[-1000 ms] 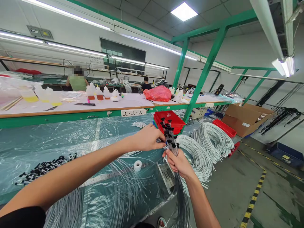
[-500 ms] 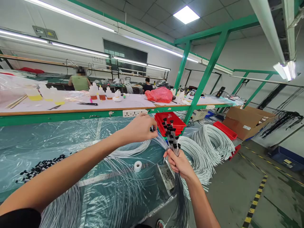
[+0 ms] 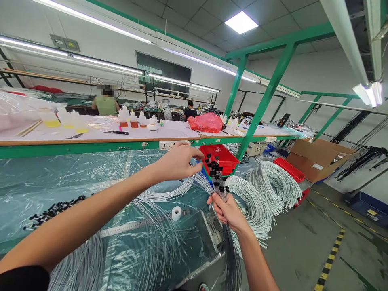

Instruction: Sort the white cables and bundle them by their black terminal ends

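My right hand [image 3: 226,211] is closed around a bundle of thin grey cables [image 3: 232,258], held upright. Black connectors [image 3: 216,176] crown the bundle at staggered heights above my fist, and the loose cable ends hang below it. Just left of these connectors is my left hand [image 3: 182,161], thumb and forefinger parted, with nothing visible between them. More pale wires [image 3: 160,218] fan out over the plastic-covered bench below. Under my left forearm lies another pile of cables with black connectors [image 3: 57,212], partly hidden by the arm.
A roll of white tape [image 3: 176,213] and a steel ruler [image 3: 130,228] lie on the bench. Coiled white cables [image 3: 273,186] stand at right, beside a cardboard box [image 3: 318,159]. Behind are a red bin [image 3: 224,157] and a shelf with bottles [image 3: 133,120]. Two people sit farther back.
My left thumb and forefinger have moved from a pinch to being parted, slightly nearer the connectors. My right hand keeps its hold on the bundle. The view has shifted slightly.
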`<act>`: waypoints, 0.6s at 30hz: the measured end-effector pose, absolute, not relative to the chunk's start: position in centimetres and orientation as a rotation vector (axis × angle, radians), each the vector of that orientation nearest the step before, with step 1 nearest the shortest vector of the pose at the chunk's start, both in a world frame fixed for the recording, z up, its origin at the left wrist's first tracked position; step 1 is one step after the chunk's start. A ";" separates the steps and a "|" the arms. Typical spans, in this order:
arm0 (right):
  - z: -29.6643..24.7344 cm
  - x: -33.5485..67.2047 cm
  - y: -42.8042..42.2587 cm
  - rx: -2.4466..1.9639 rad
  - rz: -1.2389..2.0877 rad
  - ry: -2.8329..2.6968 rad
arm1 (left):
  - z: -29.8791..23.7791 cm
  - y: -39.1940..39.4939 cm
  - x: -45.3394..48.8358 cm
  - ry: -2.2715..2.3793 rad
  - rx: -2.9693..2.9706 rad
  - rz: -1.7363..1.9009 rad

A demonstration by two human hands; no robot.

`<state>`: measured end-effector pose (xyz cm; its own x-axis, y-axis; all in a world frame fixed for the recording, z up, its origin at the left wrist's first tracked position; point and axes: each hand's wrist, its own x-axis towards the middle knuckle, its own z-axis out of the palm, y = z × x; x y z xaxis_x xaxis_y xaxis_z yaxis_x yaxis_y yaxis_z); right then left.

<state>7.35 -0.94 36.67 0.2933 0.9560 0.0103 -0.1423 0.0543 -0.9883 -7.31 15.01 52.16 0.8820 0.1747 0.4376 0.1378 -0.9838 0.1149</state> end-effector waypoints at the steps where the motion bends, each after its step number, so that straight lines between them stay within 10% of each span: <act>1: 36.7 7.3 -0.9 -1.208 1.036 -0.902 | 52.2 14.7 -7.2 0.251 2.942 0.736; 18: 36.7 7.6 -1.3 -1.176 1.037 -0.895 | 52.1 15.1 -6.7 0.212 2.582 0.600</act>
<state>7.62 -1.32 36.70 0.2904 0.9567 0.0208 -0.1612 0.0703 -0.9844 -6.68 15.08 52.06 0.8919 0.2506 0.3764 0.0414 -0.8742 0.4838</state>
